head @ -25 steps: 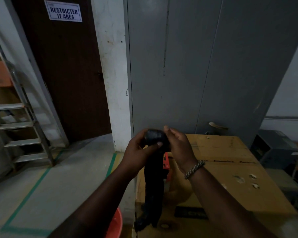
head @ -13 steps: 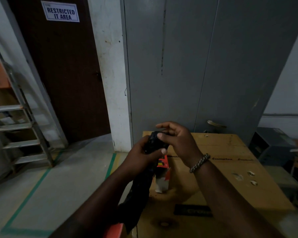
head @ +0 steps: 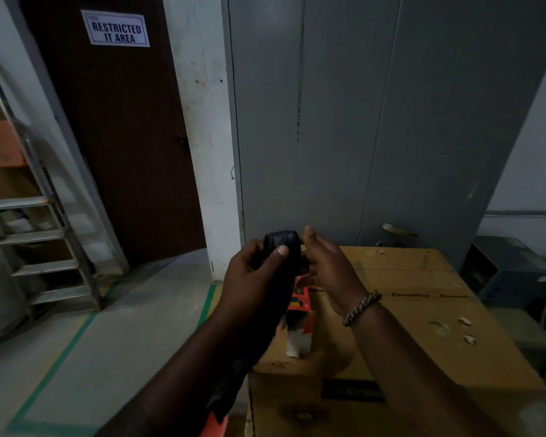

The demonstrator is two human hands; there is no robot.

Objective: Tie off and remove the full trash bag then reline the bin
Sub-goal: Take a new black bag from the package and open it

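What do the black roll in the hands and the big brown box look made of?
The black roll looks like thin plastic film, likely bin liners: faintly glossy, wound in layers, with a limp tail hanging below the left hand that grips it. The brown box is probably cardboard: matte tan, with a flap seam and printed lettering.

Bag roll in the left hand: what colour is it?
Plain black. The head view shows the bag roll gripped in the left hand.

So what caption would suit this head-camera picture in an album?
The left hand grips a black roll of bin bags, right hand close beside it, above a cardboard box.
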